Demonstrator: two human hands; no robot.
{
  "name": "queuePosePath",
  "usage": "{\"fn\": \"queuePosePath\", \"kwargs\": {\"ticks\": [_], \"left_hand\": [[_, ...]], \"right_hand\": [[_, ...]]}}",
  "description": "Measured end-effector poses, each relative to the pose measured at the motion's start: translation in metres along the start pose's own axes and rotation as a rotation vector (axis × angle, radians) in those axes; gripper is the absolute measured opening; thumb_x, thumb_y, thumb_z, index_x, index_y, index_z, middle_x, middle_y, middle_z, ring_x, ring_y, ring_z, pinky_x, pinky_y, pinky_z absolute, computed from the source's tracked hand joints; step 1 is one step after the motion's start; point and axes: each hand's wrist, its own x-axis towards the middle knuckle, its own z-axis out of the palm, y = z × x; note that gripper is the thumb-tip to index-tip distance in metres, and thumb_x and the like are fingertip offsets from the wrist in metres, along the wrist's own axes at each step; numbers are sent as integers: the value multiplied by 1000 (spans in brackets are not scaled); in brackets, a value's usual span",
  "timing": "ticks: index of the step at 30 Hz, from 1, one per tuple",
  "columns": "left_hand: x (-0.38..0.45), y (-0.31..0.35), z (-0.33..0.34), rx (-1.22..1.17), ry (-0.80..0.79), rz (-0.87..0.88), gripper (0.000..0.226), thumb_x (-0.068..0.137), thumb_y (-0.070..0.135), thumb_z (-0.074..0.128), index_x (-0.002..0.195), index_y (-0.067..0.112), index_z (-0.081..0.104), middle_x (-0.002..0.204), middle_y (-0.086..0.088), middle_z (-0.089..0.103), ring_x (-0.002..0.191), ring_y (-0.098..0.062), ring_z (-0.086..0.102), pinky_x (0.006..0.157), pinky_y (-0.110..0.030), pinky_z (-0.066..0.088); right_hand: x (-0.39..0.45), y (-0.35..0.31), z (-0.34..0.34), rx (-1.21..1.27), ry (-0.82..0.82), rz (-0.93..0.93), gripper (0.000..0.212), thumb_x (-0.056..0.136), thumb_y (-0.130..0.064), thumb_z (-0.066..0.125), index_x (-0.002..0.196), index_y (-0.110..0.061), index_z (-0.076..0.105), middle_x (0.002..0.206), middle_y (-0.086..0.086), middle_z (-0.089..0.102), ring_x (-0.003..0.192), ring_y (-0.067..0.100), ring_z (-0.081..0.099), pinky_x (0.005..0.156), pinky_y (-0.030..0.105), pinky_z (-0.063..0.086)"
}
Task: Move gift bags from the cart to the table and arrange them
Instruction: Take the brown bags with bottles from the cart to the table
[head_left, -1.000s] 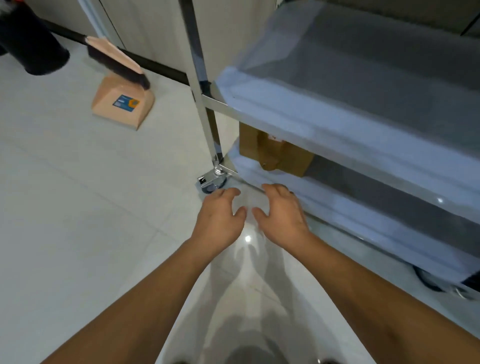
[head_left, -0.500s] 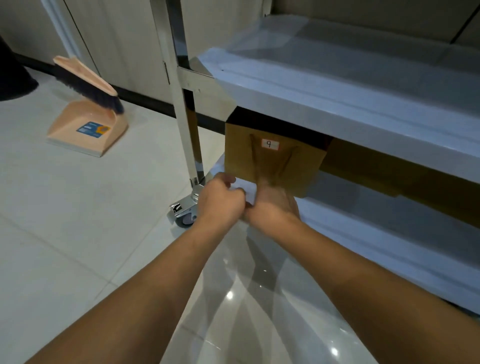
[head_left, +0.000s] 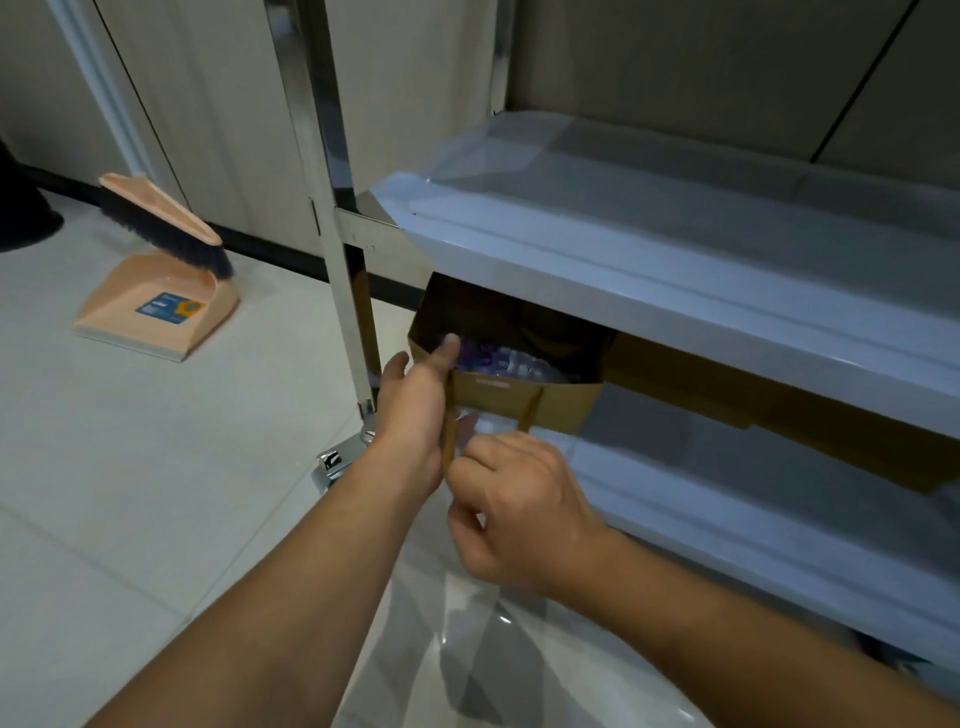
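Both hands have come up off the floor since a second ago and now hold the brown gift bag (head_left: 524, 400), which leans out of the cart's (head_left: 675, 291) lower shelf with its mouth open toward the camera, purple and clear contents showing inside.

Well left of the cart, a peach dustpan (head_left: 156, 312) sits on the tiled floor (head_left: 130, 493) with its dark-bristled brush (head_left: 166, 228) propped above it. A chrome cart post (head_left: 343, 291) rises beside the bag's left edge, its caster (head_left: 337, 462) below.

Just right of that post, the left hand (head_left: 410, 415) grips the bag's left rim, thumb hooked over the edge. Beside it, the right hand (head_left: 514, 504) is curled with fingers pinching the bag's paper handle (head_left: 448, 431). Further right along the same shelf lies another brown bag (head_left: 779, 405).
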Motion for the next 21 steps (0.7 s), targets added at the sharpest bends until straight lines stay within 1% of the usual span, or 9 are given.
{"fn": "queuePosePath", "kwargs": {"ticks": [2, 5, 7, 9, 12, 14, 16, 19, 21], "left_hand": [[-5, -4, 3, -16, 7, 13, 49, 92, 14, 70, 136, 25, 51, 110, -13, 71, 91, -34, 74, 66, -43, 64], [-4, -9, -5, 62, 147, 66, 46, 92, -5, 55, 131, 20, 54, 110, -13, 67, 93, -33, 70, 53, -31, 60], [1, -9, -15, 78, 222, 74, 46, 85, -10, 49, 125, 12, 57, 104, -16, 67, 92, -34, 69, 58, -35, 61], [3, -11, -23, 105, 219, 32, 45, 82, -11, 48, 121, 8, 60, 102, -20, 69, 90, -38, 71, 68, -45, 63], [0, -14, -27, 168, 207, 26, 41, 80, -11, 49, 115, 6, 62, 103, -22, 70, 86, -40, 71, 63, -49, 63], [-1, -16, -28, 168, 223, 32, 40, 81, -10, 50, 116, 7, 61, 104, -20, 68, 87, -36, 71, 57, -38, 60], [-2, -17, -29, 175, 234, 32, 39, 83, -9, 51, 117, 8, 60, 105, -18, 67, 89, -35, 70, 58, -33, 59], [-3, -17, -28, 201, 251, 29, 33, 84, -6, 52, 113, 9, 61, 100, -16, 67, 90, -33, 70, 59, -31, 58], [-4, -17, -27, 202, 266, 34, 30, 86, -4, 53, 111, 8, 63, 97, -15, 68, 88, -31, 70, 57, -29, 57]], "right_hand": [[-3, -3, -4, 17, -7, -14, 10, 69, -9, 61, 65, -12, 52, 63, 3, 42, 56, 16, 30, 51, 26, 25], [-8, -7, -6, -70, -24, -25, 7, 74, -14, 63, 72, -13, 56, 70, 3, 46, 62, 15, 31, 55, 26, 21], [-6, -3, -5, -133, -69, 136, 8, 82, -22, 57, 86, -16, 58, 82, 3, 53, 69, 17, 47, 55, 25, 30], [3, 3, -8, -193, -210, 393, 20, 90, -33, 55, 104, -20, 61, 104, 1, 60, 90, 21, 59, 61, 31, 48], [13, 15, -12, -295, -470, 560, 56, 92, -57, 57, 134, -21, 52, 144, 3, 48, 128, 26, 49, 91, 39, 53], [16, 20, -13, -313, -556, 631, 82, 85, -67, 62, 146, -18, 39, 146, 6, 47, 132, 27, 45, 98, 37, 48], [18, 25, -12, -290, -571, 704, 96, 76, -70, 71, 146, -18, 32, 140, 6, 50, 130, 27, 47, 97, 37, 46], [27, 33, -15, -160, -632, 802, 107, 61, -67, 84, 142, -23, 30, 139, 1, 50, 131, 25, 48, 99, 38, 44], [33, 35, -16, -56, -598, 865, 104, 58, -65, 87, 138, -25, 34, 135, -1, 53, 126, 24, 52, 98, 37, 46]]}}
